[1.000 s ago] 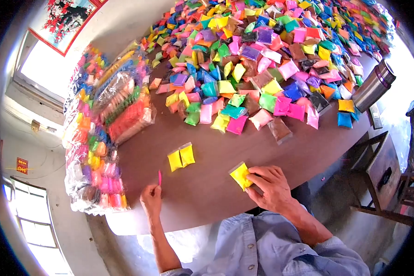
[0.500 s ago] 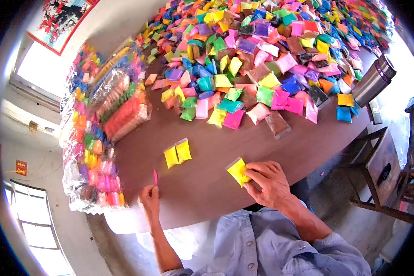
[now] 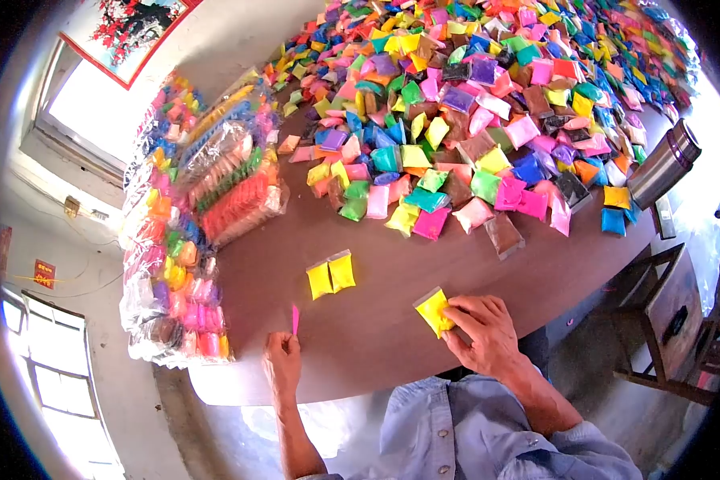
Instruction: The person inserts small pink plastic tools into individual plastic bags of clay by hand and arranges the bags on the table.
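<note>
My left hand (image 3: 282, 364) is closed near the front left edge of the table, with a thin pink strip (image 3: 295, 318) standing up from its fingers. Between the thumb and fingers of my right hand (image 3: 488, 336) is a small clear packet filled with yellow (image 3: 430, 310), tilted, low over or on the brown table (image 3: 376, 336); I cannot tell which. Two more yellow packets, a left one (image 3: 320, 282) and a right one (image 3: 342, 272), lie side by side on the tabletop, ahead of and between my hands.
A large heap of small packets in many colours (image 3: 472, 152) covers the back of the table. Along the left side stand clear bags of bundled packets (image 3: 240, 212). A steel thermos (image 3: 662, 168) rests tilted in view at the right edge, above a wooden stool (image 3: 656, 296).
The whole view has shifted, so everything appears a little farther right and lower. Both hands keep their hold, and the two yellow packets stay in place on the table.
</note>
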Demonstrator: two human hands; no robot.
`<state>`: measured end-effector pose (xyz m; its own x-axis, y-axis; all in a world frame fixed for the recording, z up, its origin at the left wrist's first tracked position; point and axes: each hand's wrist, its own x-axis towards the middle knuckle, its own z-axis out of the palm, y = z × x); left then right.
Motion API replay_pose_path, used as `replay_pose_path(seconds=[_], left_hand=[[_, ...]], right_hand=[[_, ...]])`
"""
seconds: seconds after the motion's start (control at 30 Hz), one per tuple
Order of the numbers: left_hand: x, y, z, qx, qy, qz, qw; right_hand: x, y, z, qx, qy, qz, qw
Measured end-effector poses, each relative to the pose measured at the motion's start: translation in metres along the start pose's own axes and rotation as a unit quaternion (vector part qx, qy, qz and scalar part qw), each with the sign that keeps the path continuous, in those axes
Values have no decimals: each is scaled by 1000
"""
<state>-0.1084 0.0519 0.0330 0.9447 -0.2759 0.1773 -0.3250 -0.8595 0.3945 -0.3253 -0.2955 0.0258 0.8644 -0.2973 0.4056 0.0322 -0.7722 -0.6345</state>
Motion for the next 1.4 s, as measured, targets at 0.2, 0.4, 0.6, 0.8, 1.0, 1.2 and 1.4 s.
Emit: replay_pose_path(seconds=[0.2, 0.4, 0.6, 0.8, 1.0, 1.2, 1.4], left_hand=[[-21, 17, 2, -28, 17, 2, 999], [-56, 132, 28, -169, -89, 53, 980], [-54, 195, 62, -264, -103, 131, 950], [-44, 197, 67, -250, -114, 119, 954], [-32, 195, 76, -253, -106, 97, 957], [-23, 189, 80, -225, -102, 66, 967], [-18, 202, 67, -223, -127, 0, 966]], right_hand=[[0, -1, 0, -15, -13, 2, 1000], [2, -5, 1, -34, -25, -11, 999], [2, -5, 0, -26, -11, 5, 1000], [2, -5, 2, -27, -6, -1, 1000], [-1, 0, 5, -23, -2, 3, 1000], [-3, 2, 7, -13, 23, -9, 1000], [-6, 5, 8, 6, 33, -7, 999]])
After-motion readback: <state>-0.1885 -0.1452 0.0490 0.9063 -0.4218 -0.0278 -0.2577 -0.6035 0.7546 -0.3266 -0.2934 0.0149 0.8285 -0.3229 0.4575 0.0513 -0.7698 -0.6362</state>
